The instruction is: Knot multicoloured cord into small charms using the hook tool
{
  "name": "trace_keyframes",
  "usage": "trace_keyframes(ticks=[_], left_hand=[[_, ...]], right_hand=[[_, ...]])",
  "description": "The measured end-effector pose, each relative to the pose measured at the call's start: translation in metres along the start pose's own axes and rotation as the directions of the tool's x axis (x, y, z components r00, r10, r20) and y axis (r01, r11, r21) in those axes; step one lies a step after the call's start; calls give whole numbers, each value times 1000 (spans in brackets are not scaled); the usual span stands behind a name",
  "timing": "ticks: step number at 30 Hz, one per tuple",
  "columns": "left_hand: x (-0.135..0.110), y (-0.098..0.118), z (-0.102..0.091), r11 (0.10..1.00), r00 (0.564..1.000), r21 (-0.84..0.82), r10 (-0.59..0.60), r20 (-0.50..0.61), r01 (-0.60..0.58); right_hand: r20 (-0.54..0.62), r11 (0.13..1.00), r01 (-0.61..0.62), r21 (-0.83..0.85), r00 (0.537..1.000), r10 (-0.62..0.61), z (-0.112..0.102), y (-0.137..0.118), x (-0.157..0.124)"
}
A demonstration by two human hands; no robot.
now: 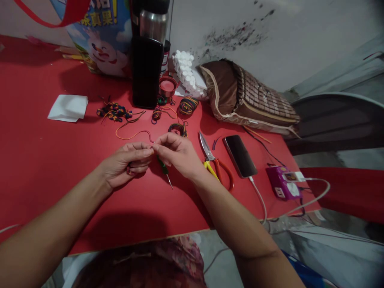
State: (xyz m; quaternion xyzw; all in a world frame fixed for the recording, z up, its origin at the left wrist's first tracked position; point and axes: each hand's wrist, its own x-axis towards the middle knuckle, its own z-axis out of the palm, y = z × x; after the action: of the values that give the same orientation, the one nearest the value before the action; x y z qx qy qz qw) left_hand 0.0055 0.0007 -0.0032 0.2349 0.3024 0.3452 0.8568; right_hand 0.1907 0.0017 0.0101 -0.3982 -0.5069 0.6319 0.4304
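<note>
My left hand [127, 163] and my right hand [177, 154] meet fingertip to fingertip over the red table [45, 160], both pinched on a thin orange cord [132, 135] that loops away to the left. A green-handled tool [165, 170] with a metal tip lies under my right hand; I cannot tell whether the hand holds it. Scissors [214, 162] with red and yellow handles lie just right of my right hand.
Bundles of coloured cord [115, 112] and small coils [188, 105] lie behind my hands. A black flask [147, 60], a folded white cloth [68, 108], a phone [240, 155] on a cable, a purple power strip [283, 183] and a brown cushion [249, 98] stand around.
</note>
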Motion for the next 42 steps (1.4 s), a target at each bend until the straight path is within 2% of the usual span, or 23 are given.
trace_keyframes(ticks=[4, 9, 12, 15, 19, 22, 25, 28, 31, 33, 38, 42], left_hand=[[0, 2, 0, 997, 998, -64, 48, -34, -51], [1, 4, 4, 981, 993, -156, 102, -63, -111], [2, 6, 8, 965, 979, -205, 134, -156, -165], [4, 7, 10, 959, 958, -177, 179, -225, -220], [4, 0, 12, 950, 942, -48, 297, -158, -308], [1, -8, 14, 945, 942, 53, 325, -80, -321], [-1, -12, 16, 938, 942, 110, 333, -37, -327], [-1, -9, 13, 923, 924, 142, 372, -88, -358], [3, -2, 6, 924, 904, 140, 378, -199, -355], [6, 0, 2, 915, 877, 131, 402, -262, -381], [11, 3, 0, 853, 740, 153, 511, -437, -499], [10, 7, 0, 838, 695, 207, 537, -478, -505]], right_hand=[[-11, 1000, -3, -23, 1000, 3, 1, 1, -2], [-48, 985, 86, -151, 994, -95, 5, 6, -5], [-4, 967, 79, -244, 997, -82, 10, 8, -9], [18, 940, 69, -334, 998, -67, 13, 11, -12], [-19, 892, 98, -441, 993, -119, 12, 17, -8], [-72, 870, 115, -480, 983, -170, 10, 21, -4], [-118, 919, 76, -388, 984, -131, 8, 21, -1], [-81, 992, -69, -103, 995, 61, 5, 17, -1], [20, 962, -218, 167, 976, 218, 1, 14, 1], [76, 919, -286, 270, 958, 276, -1, 14, 2], [155, 868, -354, 347, 935, 319, -1, 18, 1], [207, 855, -389, 344, 919, 335, 3, 19, -3]])
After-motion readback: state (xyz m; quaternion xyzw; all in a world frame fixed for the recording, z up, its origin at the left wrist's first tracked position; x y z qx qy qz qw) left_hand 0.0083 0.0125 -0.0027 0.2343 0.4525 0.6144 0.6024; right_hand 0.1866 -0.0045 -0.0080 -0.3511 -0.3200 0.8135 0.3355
